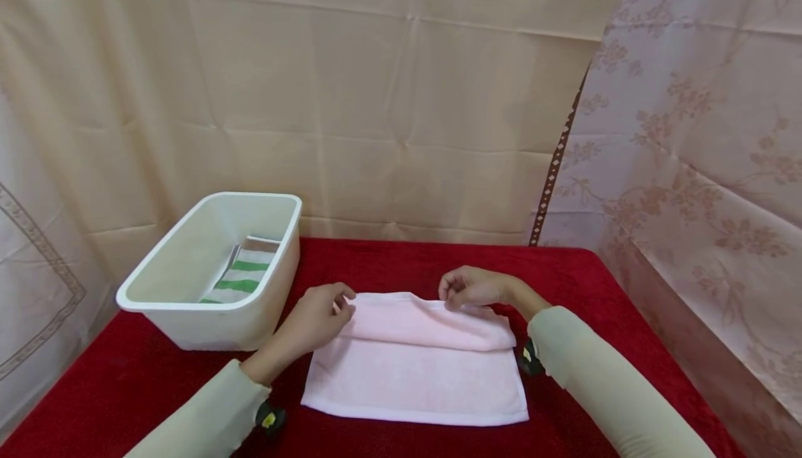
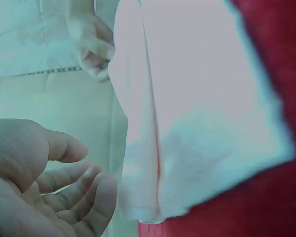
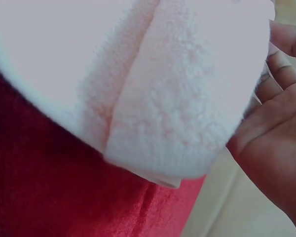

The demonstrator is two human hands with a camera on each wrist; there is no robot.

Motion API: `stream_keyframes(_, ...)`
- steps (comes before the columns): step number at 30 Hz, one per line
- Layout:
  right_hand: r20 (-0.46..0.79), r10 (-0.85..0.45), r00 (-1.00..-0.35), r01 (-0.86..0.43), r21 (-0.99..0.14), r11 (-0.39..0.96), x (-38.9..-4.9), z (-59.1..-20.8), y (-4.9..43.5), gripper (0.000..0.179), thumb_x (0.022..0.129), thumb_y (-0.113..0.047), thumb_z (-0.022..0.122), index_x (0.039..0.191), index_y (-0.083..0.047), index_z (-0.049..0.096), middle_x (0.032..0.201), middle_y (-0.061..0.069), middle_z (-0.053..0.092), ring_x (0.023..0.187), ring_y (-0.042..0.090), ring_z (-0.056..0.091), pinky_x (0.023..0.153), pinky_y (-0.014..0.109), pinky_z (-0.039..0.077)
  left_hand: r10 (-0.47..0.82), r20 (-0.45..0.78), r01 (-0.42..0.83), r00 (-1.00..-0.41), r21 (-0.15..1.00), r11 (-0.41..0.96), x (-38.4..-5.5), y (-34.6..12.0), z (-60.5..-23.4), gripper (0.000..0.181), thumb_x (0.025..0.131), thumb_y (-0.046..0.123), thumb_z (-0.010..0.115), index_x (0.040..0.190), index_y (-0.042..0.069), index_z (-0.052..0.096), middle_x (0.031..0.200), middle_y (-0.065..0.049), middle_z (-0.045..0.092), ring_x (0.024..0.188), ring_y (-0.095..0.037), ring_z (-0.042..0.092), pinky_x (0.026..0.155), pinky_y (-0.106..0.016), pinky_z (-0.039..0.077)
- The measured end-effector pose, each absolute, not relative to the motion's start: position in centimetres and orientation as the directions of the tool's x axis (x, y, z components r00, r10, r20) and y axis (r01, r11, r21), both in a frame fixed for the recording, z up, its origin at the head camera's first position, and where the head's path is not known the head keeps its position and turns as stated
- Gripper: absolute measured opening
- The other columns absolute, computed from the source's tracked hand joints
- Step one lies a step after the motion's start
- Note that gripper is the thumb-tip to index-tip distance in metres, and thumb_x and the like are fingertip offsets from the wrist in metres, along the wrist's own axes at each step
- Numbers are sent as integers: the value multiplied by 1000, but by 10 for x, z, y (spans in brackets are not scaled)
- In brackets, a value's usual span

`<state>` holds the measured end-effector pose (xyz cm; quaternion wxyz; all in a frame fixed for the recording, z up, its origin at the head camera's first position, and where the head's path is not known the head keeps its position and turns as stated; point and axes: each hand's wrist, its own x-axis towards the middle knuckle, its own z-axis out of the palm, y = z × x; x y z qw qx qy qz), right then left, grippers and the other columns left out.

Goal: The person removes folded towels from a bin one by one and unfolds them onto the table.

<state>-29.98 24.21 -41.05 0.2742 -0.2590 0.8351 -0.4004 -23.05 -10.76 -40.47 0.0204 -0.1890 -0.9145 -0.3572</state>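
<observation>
A pale pink towel (image 1: 416, 381) with a white hem lies in front of me, its far part folded over toward me in a strip. My right hand (image 1: 473, 286) pinches the far folded edge right of the middle, where the cloth rises in a small ripple. In the right wrist view the towel (image 3: 172, 98) hides part of that hand's fingertips. Beside the far left corner of the fold is my left hand (image 1: 322, 315). The left wrist view shows this hand (image 2: 54, 182) with thumb and loosely bent fingers apart, nothing between them, close to the towel's edge.
A white plastic basin (image 1: 209, 307) stands on the left of the red-covered table (image 1: 388, 263). Inside it lies a cloth with green, white and brown stripes (image 1: 244, 271). Beige curtain (image 1: 376, 110) hangs behind the table, and flowered fabric (image 1: 708, 131) on the right.
</observation>
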Motion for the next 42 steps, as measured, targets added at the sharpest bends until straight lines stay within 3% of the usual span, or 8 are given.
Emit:
stream_keyframes(7,-264,-636,-725,-204,-800,564,-301,-408,246,11,94,-10,69,103,-3,68,80,0,60,69,13,51,59,22,41,396,125,382,-910,624,682,-269,-94,-418,22,94,8,70,115,2,72,100,-7,71,89,-19,65,82,-38,59)
stream_keyframes(12,-275,-609,-744,-209,-770,603,-301,-406,252,10,94,-13,70,101,-5,69,80,-1,61,72,13,51,64,24,42,400,33,330,-916,630,703,-285,-91,-425,33,94,9,70,126,2,69,112,-12,70,101,-26,64,91,-45,57)
stream_keyframes(15,-281,-603,-747,-212,-758,616,-301,-407,258,11,94,-14,70,100,-5,69,80,-2,61,74,12,51,67,25,42,380,-23,288,-925,611,737,-288,-90,-427,38,94,12,70,131,4,67,118,-12,69,108,-28,63,103,-57,46)
stream_keyframes(19,-287,-595,-751,-215,-745,631,-301,-408,268,12,92,-13,71,99,-3,69,80,-3,61,74,12,49,69,27,41,354,-73,248,-932,585,773,-289,-90,-428,40,94,16,70,132,7,67,121,-11,69,112,-30,60,104,-72,34)
stream_keyframes(23,-283,-572,-770,-216,-728,651,-302,-410,279,10,91,-10,70,98,-3,70,81,-2,62,76,13,50,70,28,43,320,-73,220,-944,583,782,-291,-92,-428,36,93,16,69,126,3,69,117,-13,69,107,-30,61,100,-64,45)
stream_keyframes(29,-294,-552,-780,-206,-712,671,-299,-409,293,10,93,-9,68,101,-3,70,87,0,65,79,15,53,72,31,46,213,-60,135,-975,603,786,-292,-98,-424,19,89,9,66,102,-3,73,103,-16,69,93,-29,61,77,-42,56)
stream_keyframes(36,-306,-527,-793,-163,-727,667,-295,-408,312,12,95,-8,68,105,-1,70,89,3,66,79,15,57,70,32,51,117,-113,5,-987,699,715,-292,-103,-412,44,80,-7,63,123,-11,66,119,-26,66,94,-32,59,66,-33,54)
stream_keyframes(42,-332,-494,-803,-102,-741,664,-292,-406,324,13,94,-7,70,105,-1,70,87,5,67,76,16,58,68,32,52,111,-125,0,-986,664,748,-293,-102,-407,34,83,-4,68,117,-5,72,112,-21,70,97,-32,62,76,-39,59)
